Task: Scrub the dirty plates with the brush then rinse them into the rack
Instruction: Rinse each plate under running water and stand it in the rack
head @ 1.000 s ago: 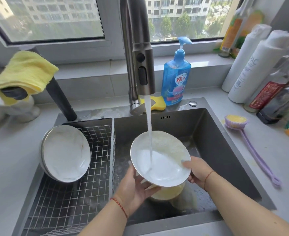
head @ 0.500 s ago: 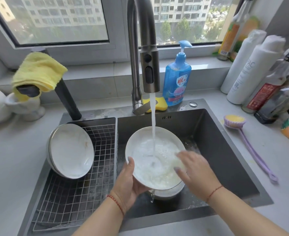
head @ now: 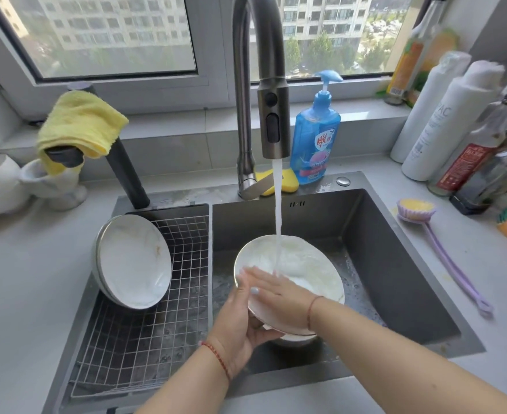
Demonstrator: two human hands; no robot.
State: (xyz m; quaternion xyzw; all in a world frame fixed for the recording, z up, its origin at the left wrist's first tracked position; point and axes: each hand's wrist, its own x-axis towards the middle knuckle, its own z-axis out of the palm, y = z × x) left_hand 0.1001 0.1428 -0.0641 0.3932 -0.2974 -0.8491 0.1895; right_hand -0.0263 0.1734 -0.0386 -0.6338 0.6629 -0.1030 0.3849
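I hold a white plate [head: 309,264] tilted over the sink [head: 395,249], under the running water from the tap [head: 273,124]. My left hand [head: 240,318] grips the plate's near left rim from below. My right hand [head: 273,288] lies flat on the plate's face with straight fingers, in the stream. Another white dish [head: 294,339] sits in the sink beneath the held plate, mostly hidden. Two white plates [head: 133,261] lean in the wire rack [head: 162,339] on the left. The purple long-handled brush [head: 443,252] lies on the counter right of the sink.
A blue soap bottle [head: 315,135] and a yellow sponge [head: 288,180] stand behind the sink. Several bottles [head: 455,124] crowd the right back counter. A yellow cloth [head: 79,124] hangs over a dark spout at left, near white ceramic pieces [head: 49,186].
My right hand left the plate's right rim and slid across its face to the left side, rubbing under the water. The plate tilted and moved slightly right.
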